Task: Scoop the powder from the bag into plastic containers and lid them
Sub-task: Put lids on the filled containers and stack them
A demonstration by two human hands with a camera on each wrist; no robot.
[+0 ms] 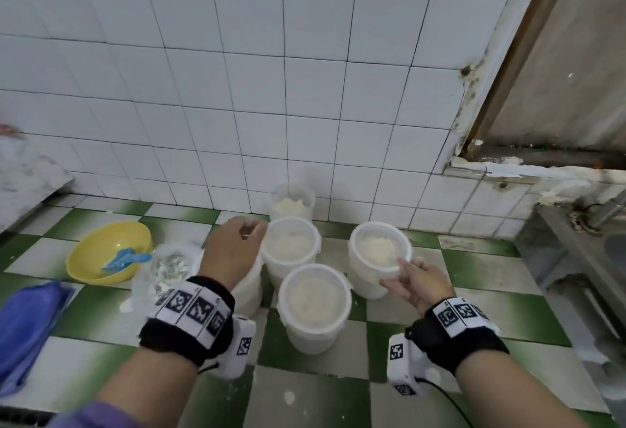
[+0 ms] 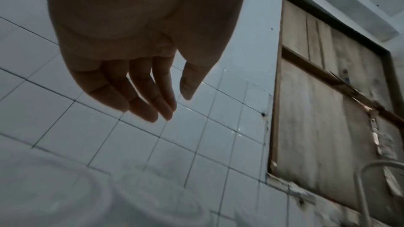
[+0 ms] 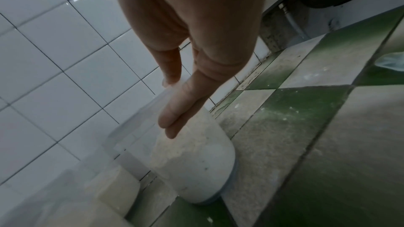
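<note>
- Powder (image 1: pixel 376 248), pale and clumpy, sits in the right-hand plastic container (image 1: pixel 369 278), which stands on the green-and-white checkered floor (image 1: pixel 491 319) and is my landmark for the rest.
- My right hand (image 1: pixel 418 283) is at that container's near rim: the thumb lies on the translucent lid (image 1: pixel 379 247) edge and the fingers (image 3: pixel 172 123) run nearly straight down its outer wall, so the hand clasps the rim between them.
- My left hand (image 1: pixel 232 251) hovers left of the landmark, above the containers there, fingers (image 2: pixel 140 103) loose, close together and only slightly bent, holding nothing.
- Just left of the landmark stands a lidded container (image 1: pixel 292 251) with powder; in front of that, a second lidded container (image 1: pixel 313 305).
- Behind and left of the landmark, against the white tiled wall (image 1: pixel 237 88), an open container (image 1: pixel 293 204) holds powder.
- Far left of the landmark are a clear plastic bag (image 1: pixel 162 271), then a yellow bowl (image 1: pixel 101 268) with a blue scoop (image 1: pixel 125 260) in it, and a blue cloth (image 1: pixel 30 329).
</note>
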